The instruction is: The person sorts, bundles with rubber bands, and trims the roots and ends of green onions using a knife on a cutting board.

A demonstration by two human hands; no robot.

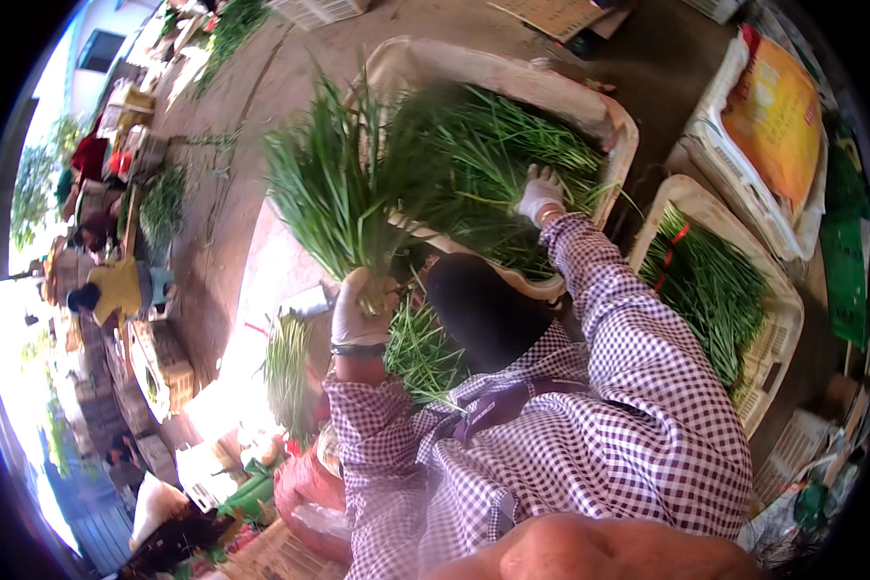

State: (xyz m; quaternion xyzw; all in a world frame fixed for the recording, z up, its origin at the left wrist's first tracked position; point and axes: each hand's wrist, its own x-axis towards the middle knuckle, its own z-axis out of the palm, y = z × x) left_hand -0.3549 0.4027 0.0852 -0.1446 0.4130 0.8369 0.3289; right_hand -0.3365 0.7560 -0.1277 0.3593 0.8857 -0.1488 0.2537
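My left hand (361,311), in a white glove, is closed round the stalk ends of a bunch of garlic chives (331,184). Its long green blades fan upward and away from me, partly blurred, over the near left side of a white plastic crate (621,130). More chives (512,135) lie loose in that crate. My right hand (539,196), also gloved, rests over them near the crate's right side, fingers stretched out and apart, with no bunch in its grasp. What lies under its palm is hidden.
At right stands a second crate (778,333) of chives with a red tie (671,253). Behind it are stacked crates with a yellow-orange sack (771,121). Loose greens (420,353) lie by my dark knee (483,304). A paler bunch (288,372) sits left; people work far left.
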